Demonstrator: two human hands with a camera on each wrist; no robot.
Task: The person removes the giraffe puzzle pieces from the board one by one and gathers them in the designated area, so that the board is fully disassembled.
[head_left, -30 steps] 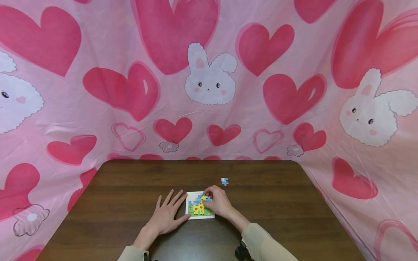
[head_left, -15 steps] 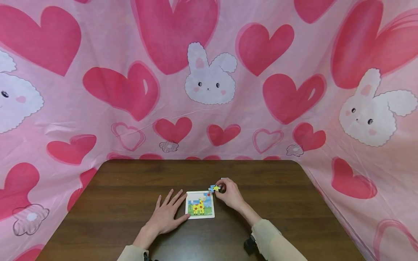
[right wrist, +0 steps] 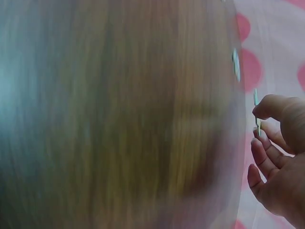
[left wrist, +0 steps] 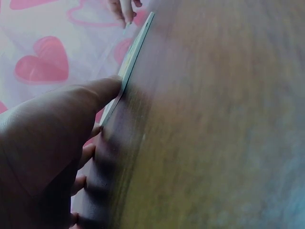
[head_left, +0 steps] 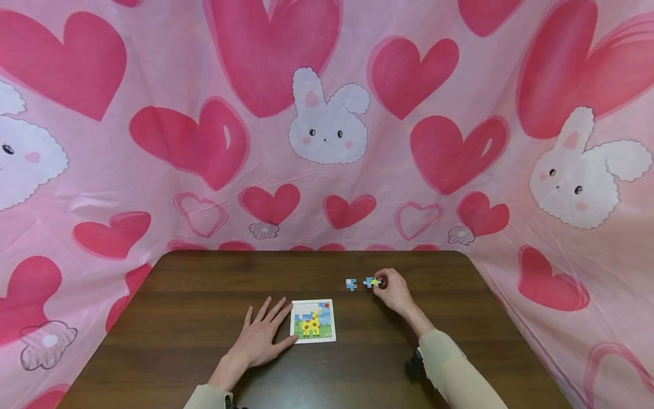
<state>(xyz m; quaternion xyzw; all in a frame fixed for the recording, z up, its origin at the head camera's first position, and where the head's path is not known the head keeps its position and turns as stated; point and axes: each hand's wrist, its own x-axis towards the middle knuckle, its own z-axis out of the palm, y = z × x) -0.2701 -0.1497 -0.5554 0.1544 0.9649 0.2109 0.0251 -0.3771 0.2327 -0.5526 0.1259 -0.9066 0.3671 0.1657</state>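
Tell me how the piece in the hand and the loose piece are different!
The held piece is pinched by the right hand; the loose piece lies on the table, untouched. The held piece shows bright yellow; the loose piece has a pale patch instead. The loose piece is nearer the board than the held piece is. Both are jigsaw pieces, partly blue.
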